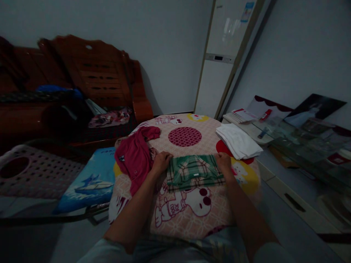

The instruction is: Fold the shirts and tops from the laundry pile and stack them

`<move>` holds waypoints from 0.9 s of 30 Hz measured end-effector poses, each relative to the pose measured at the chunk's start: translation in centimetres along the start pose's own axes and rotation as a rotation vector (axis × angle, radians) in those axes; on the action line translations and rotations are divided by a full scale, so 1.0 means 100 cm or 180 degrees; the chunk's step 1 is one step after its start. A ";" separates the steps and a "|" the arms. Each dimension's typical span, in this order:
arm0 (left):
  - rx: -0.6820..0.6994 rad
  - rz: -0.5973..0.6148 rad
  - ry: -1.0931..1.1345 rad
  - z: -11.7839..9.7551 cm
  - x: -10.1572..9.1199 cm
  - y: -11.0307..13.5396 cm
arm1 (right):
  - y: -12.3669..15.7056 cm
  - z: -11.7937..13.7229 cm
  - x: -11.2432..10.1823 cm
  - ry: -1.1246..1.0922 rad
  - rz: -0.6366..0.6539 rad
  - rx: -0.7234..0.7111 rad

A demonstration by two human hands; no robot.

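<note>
A folded green plaid garment (194, 171) lies on a round table under a pink cartoon-print cloth (189, 212). My left hand (161, 161) grips the garment's left edge with curled fingers. At the right edge my right hand (225, 163) does the same. A crumpled red garment (135, 155) lies just left of my left hand. Folded white cloth (238, 140) sits at the table's far right.
A dark wooden sofa (90, 73) with clothes on it stands at the back left. A white perforated plastic stool (38, 170) and a blue printed cushion (91, 180) are on the left. A tall white appliance (223, 54) stands in the corner. Glass panels and papers (296, 128) crowd the right.
</note>
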State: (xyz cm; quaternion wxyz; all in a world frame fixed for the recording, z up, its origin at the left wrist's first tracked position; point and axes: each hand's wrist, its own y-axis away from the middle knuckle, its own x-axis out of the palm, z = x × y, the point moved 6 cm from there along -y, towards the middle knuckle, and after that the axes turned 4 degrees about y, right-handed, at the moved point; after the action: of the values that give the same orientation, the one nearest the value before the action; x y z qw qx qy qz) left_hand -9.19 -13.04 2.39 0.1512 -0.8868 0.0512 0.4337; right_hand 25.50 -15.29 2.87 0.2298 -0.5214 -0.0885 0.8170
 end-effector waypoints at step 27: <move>-0.0040 -0.0658 0.0070 -0.011 -0.004 0.013 | 0.007 -0.006 0.027 0.0317 -0.0512 -0.0384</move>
State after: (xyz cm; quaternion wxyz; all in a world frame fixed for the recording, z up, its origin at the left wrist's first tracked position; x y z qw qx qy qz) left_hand -8.87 -14.65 3.02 0.1889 -0.8930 -0.0416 0.4064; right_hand 24.94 -14.67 0.15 0.2669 -0.5655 -0.1675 0.7622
